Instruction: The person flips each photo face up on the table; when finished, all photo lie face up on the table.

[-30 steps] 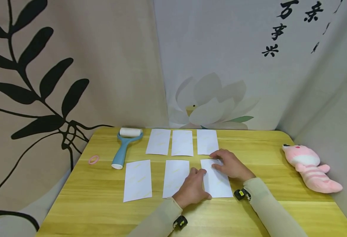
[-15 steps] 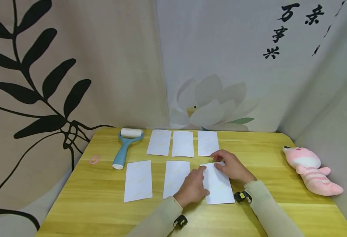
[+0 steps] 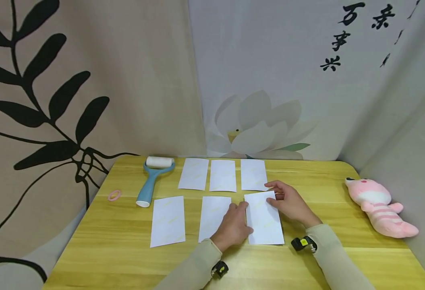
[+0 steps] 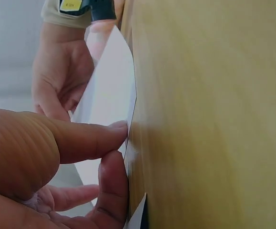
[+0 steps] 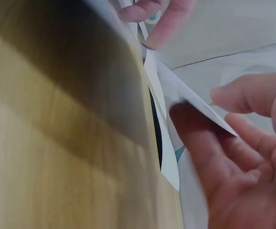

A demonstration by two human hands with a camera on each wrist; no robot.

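Paper (image 3: 264, 221) slopes over the table (image 3: 100, 253), just right of a sheet (image 3: 212, 215). Left hand (image 3: 234, 226) pinches its left edge; right hand (image 3: 295, 203), its raised far corner. Uneven pulling could crease it; a low edge could nudge the sheet. Curtain (image 3: 270, 56) reads partly 万事兴; yellow label (image 4: 71, 5) illegible.

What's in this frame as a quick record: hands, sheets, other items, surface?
left hand: touches left edge of front-right white paper sheet
right hand: pinches that sheet near its top-right corner, raised off the table
other sheets: five; three in back row, two in front
left side: blue-handled lint roller, pink ring
right side: pink-and-white plush toy
surface: wood-grain table
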